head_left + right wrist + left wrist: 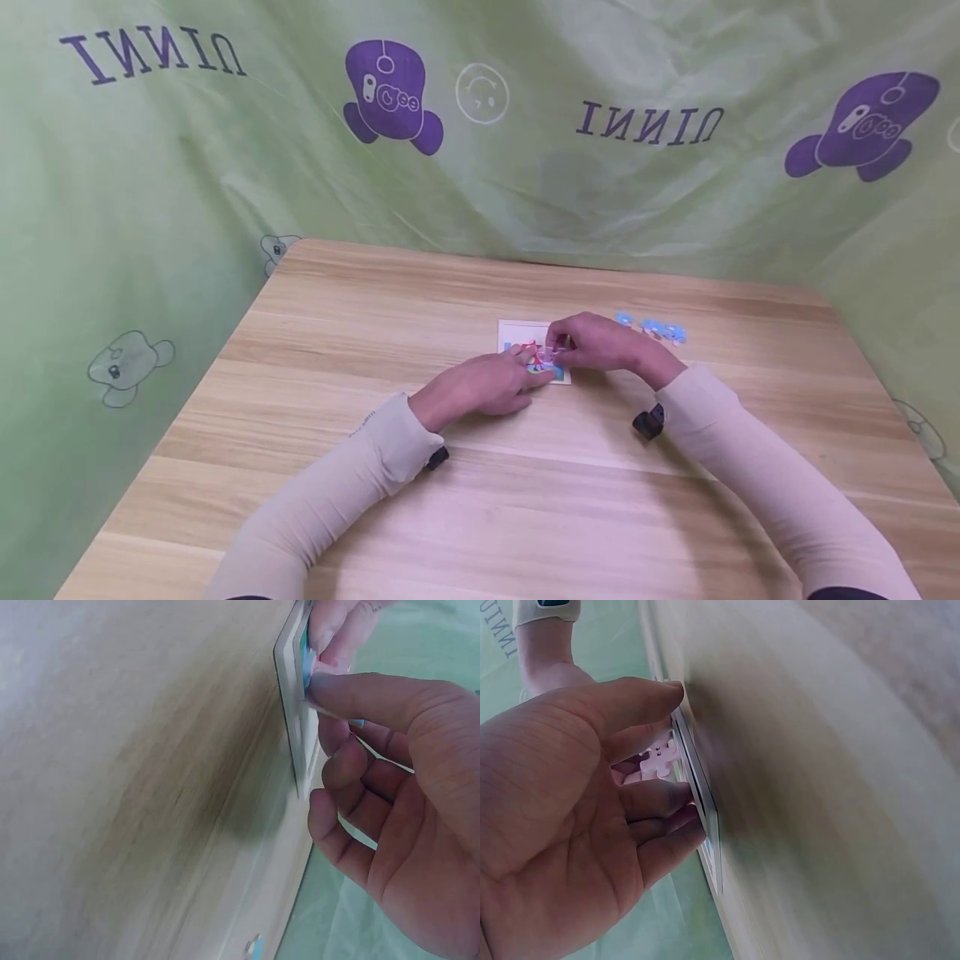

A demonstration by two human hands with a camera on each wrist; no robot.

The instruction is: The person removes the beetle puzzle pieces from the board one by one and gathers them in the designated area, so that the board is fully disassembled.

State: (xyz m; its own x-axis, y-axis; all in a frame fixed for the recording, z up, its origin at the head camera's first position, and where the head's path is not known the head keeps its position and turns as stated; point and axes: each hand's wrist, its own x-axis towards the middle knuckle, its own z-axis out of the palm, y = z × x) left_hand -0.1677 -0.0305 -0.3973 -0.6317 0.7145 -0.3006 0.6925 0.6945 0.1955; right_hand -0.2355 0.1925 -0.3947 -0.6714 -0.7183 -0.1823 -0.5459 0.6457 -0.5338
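A small jigsaw puzzle board [517, 330] with a pale border and a colourful picture partly filled in lies flat on the table. My left hand [491, 385] rests at its left and near side, fingertips on the puzzle and thumb along the near edge. Over the board's right part, my right hand [596, 342] pinches a jigsaw piece between thumb and fingers. The pink knobbed face of this piece [660, 760] shows in the left wrist view, tilted up from the board. Fingers of both hands cover much of the picture.
Several loose blue jigsaw pieces [651, 327] lie on the wooden table [390, 308] just beyond the right wrist. A green printed curtain [525, 200] hangs behind the table and along its sides. Both wrists carry small black devices below the beige sleeves [352, 467].
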